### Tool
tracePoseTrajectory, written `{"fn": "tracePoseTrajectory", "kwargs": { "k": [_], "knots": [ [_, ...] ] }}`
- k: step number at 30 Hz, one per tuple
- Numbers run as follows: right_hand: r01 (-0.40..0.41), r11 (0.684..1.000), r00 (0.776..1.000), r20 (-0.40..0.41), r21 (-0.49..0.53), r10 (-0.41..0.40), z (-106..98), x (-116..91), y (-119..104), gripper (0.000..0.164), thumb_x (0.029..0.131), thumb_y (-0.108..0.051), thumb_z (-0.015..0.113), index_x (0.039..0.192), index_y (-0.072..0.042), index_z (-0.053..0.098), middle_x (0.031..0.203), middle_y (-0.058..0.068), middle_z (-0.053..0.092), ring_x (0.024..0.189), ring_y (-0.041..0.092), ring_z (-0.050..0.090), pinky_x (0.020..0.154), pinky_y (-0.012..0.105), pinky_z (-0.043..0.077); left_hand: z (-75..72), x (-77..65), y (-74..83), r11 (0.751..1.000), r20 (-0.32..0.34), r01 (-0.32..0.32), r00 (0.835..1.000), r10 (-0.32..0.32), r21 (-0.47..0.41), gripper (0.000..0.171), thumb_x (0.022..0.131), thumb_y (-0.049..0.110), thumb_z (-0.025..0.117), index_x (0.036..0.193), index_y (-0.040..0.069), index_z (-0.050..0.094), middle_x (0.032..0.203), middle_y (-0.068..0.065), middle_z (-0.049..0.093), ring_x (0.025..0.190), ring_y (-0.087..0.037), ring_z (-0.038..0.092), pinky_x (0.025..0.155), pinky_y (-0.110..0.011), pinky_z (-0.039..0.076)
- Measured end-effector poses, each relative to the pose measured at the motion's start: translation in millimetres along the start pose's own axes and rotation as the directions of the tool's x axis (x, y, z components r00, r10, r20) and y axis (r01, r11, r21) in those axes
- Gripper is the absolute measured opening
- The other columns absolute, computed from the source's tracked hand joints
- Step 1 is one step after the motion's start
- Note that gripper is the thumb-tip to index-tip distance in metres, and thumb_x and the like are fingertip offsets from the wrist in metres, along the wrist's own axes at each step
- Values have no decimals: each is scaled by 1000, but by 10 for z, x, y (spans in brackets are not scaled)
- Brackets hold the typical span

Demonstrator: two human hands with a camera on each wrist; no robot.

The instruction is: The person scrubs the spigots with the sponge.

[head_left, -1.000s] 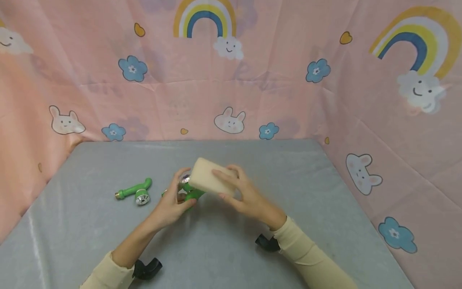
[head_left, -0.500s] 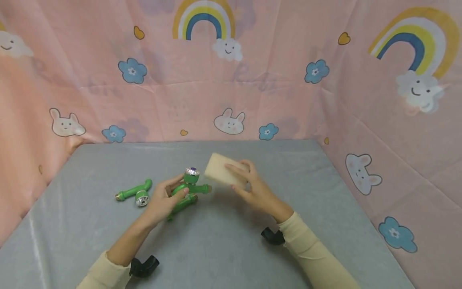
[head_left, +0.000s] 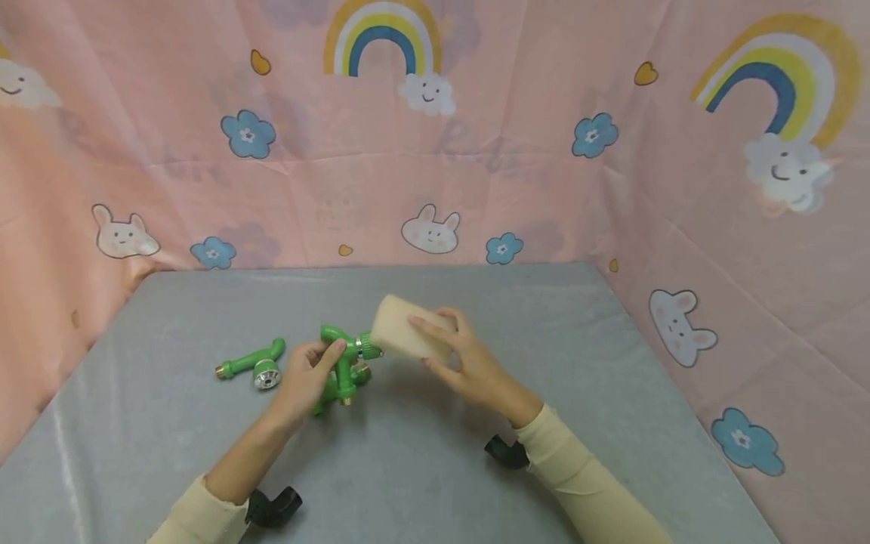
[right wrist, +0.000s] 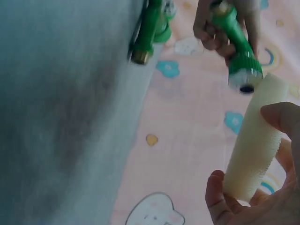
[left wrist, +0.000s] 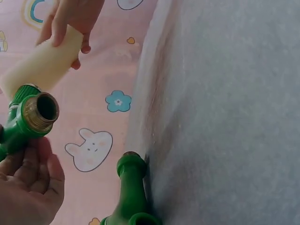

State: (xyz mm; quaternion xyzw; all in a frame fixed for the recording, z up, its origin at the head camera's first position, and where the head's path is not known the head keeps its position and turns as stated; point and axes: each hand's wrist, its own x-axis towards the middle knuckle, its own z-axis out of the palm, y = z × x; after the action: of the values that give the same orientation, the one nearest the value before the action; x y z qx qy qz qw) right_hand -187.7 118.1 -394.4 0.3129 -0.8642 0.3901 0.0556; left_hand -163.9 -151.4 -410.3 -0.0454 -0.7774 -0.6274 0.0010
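Note:
In the head view my left hand (head_left: 303,382) grips a green tap (head_left: 344,355) by its body, above the table. The tap's ribbed knob faces right, and its brass-threaded end points down. My right hand (head_left: 473,364) pinches a cream sponge block (head_left: 408,326) between thumb and fingers. One corner of the sponge is right at the knob, and the left wrist view shows the sponge (left wrist: 47,65) overlapping the knob end. Beneath the held tap, a second green tap (left wrist: 132,187) lies on the table, partly hidden in the head view.
A third green tap (head_left: 254,361) with a silver-faced knob lies on the grey-covered table (head_left: 584,347), left of my left hand. Pink patterned cloth (head_left: 530,181) hangs behind and at the sides. A black curved piece (head_left: 274,506) sits at each wrist.
The left hand has turned the held tap, so its knob points right instead of up. The sponge moved away to the right, then came back left to the knob.

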Motion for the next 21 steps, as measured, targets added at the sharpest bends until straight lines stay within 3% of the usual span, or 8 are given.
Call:
{"fn": "tracePoseTrajectory", "kwargs": {
  "k": [3, 8, 12, 14, 16, 18, 21],
  "knots": [
    [-19, 1000, 1000, -18, 2, 19, -49, 10, 11, 58, 97, -13, 67, 151, -24, 49, 149, 21, 34, 115, 37, 55, 84, 44, 54, 1, -8, -3, 1000, 39, 23, 999, -22, -15, 44, 110, 26, 42, 109, -12, 63, 88, -15, 70, 76, -10, 65, 70, -25, 57],
    [58, 998, 997, -44, -26, -59, -14, 6, -70, 58, 96, -18, 69, 151, -24, 50, 146, 21, 39, 119, 36, 54, 88, 45, 55, 42, -30, -8, 1000, 210, 8, 978, -12, 20, 39, 111, 24, 37, 120, -9, 56, 82, -12, 60, 64, -8, 56, 52, -23, 50],
    [113, 993, 993, 21, -39, -112, 84, -11, -132, 57, 98, -23, 67, 152, -24, 48, 148, 23, 38, 125, 37, 52, 91, 46, 55, 75, -43, 1, 997, 378, -63, 925, 41, 47, 30, 110, 15, 37, 127, -5, 51, 81, -9, 53, 64, -9, 46, 55, -23, 44],
    [98, 995, 995, 38, -31, -97, 112, -11, -115, 57, 98, -21, 67, 152, -23, 48, 150, 24, 36, 129, 39, 50, 94, 49, 54, 81, -45, -1, 996, 443, -82, 895, 58, 36, 34, 109, 11, 36, 136, -6, 46, 86, -13, 54, 68, -10, 46, 58, -24, 44],
    [61, 998, 998, 34, -27, -60, 110, -3, -64, 57, 98, -17, 67, 152, -22, 48, 150, 26, 34, 128, 41, 49, 95, 51, 53, 76, -45, -12, 996, 477, -82, 877, 58, 30, 43, 108, 9, 37, 147, -9, 37, 96, -20, 59, 75, -11, 51, 60, -24, 46],
    [21, 999, 1000, 20, -32, -20, 82, 7, 7, 58, 97, -13, 68, 151, -20, 49, 150, 29, 33, 127, 42, 50, 95, 53, 53, 67, -42, -31, 997, 482, -71, 875, 47, 32, 47, 108, 8, 38, 152, -10, 30, 109, -28, 62, 82, -12, 56, 63, -22, 47],
    [-27, 997, 1000, -2, -66, 27, 18, 22, 112, 58, 96, -12, 69, 150, -20, 50, 149, 30, 34, 126, 43, 51, 96, 54, 52, 57, -38, -65, 998, 475, -39, 880, 12, 46, 47, 108, 8, 42, 151, -7, 30, 116, -33, 65, 85, -12, 59, 65, -21, 47]
  ]
}}
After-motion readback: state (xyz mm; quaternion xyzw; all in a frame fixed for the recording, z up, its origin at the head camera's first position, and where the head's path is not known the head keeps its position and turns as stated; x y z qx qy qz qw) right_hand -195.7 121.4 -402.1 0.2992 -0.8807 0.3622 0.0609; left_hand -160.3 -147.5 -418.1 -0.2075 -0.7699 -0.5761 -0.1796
